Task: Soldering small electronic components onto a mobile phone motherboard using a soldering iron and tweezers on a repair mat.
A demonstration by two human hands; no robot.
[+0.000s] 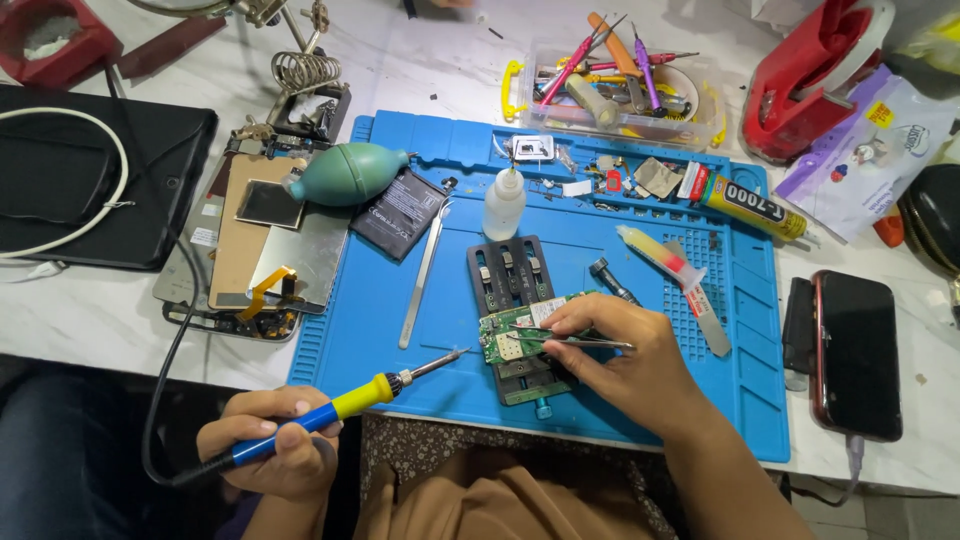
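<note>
White marble-look table (90, 310), cluttered. Big blue work mat (380, 330) in the middle. Black tablet-like slab (60, 190) far left with a white cable looped on it. Red tape dispenser (810, 80) top right; dark phone (855, 355) right of the mat, plugged in at its lower end. Opened phone body with backplate (270, 250) overlapping the mat's left edge. Clear tool tray (610, 90) at the top holds pink and purple tools.

On the mat: teal rubber air blower (350, 173), black flat battery (397, 213) just beside it, white squeeze bottle (504, 203), glue tube (745, 205), yellow-filled syringe (655, 250), long metal spudger (422, 275) lying diagonal.

Black board holder (510, 290) centre mat, clamping a green circuit board (505, 335).

Left hand (275, 445) low, off the mat's front edge, fingers wrapped shut round the blue-yellow handle of a soldering iron (340, 405); the tip points up-right, over the mat, just short of the board, not touching. Black cord runs from the handle's rear to the left.

Right hand (630, 365) rests over the holder's right side, fingers pinched on metal tweezers (565, 338); tweezer tips lie on the green circuit board. Cannot tell if the tips grip anything.
</note>
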